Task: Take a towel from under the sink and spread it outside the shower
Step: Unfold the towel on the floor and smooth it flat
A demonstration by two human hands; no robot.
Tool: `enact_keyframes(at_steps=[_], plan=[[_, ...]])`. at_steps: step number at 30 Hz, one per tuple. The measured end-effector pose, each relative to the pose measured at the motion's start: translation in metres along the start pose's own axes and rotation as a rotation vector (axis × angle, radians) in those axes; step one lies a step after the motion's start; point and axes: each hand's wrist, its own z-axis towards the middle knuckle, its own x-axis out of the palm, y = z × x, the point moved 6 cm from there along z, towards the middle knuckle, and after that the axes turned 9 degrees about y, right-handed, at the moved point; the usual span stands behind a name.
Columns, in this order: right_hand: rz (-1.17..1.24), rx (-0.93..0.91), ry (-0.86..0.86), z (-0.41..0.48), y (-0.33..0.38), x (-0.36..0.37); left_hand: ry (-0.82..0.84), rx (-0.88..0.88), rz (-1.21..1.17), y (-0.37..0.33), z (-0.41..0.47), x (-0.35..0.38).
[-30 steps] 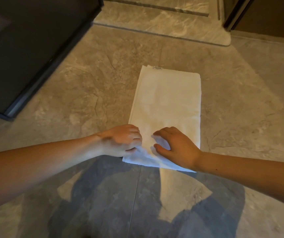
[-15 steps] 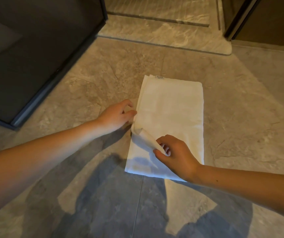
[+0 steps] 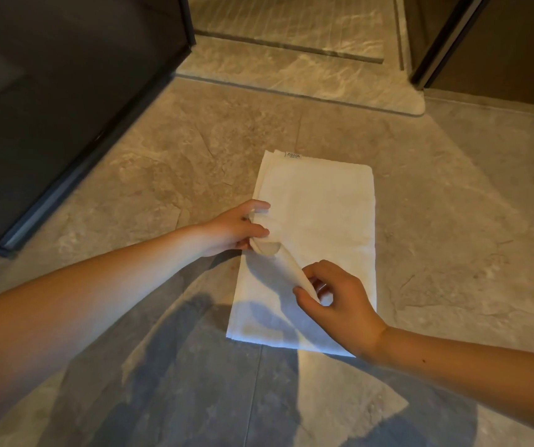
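A white folded towel (image 3: 323,217) lies flat on the grey stone floor, a small label at its far left corner. My left hand (image 3: 236,229) pinches the towel's left edge about halfway along, fingers curled around a lifted fold. My right hand (image 3: 336,304) pinches the top layer nearer to me, between thumb and fingers, and holds it raised off the layers below. The lifted strip of cloth runs between the two hands.
The shower's raised stone threshold (image 3: 291,79) crosses the floor beyond the towel. A dark glass panel with a metal frame (image 3: 65,124) stands at the left, another dark frame (image 3: 436,43) at the top right. My shadow falls on the near floor.
My left hand has moved from the near corner up the left edge and now grips it. My right hand has lifted the top layer higher off the towel.
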Motion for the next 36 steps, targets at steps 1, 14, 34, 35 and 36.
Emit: enact_keyframes(at_steps=[1, 14, 34, 35, 36], plan=[[-0.003, 0.012, 0.000, 0.001, 0.001, -0.002, -0.001, -0.001, 0.021, -0.001, 0.001, 0.000], [0.113, -0.123, 0.024, 0.028, 0.041, -0.029, -0.055, 0.213, 0.118, -0.036, 0.005, 0.007], [0.452, 0.044, -0.548, -0.053, -0.013, -0.155, 0.127, 0.451, 0.083, -0.128, 0.061, 0.141], [0.449, 0.048, -0.568, -0.060, -0.015, -0.161, 0.143, 0.450, 0.076, -0.130, 0.065, 0.151], [0.431, 0.051, -0.586, -0.067, -0.017, -0.166, 0.162, 0.451, 0.071, -0.133, 0.069, 0.160]])
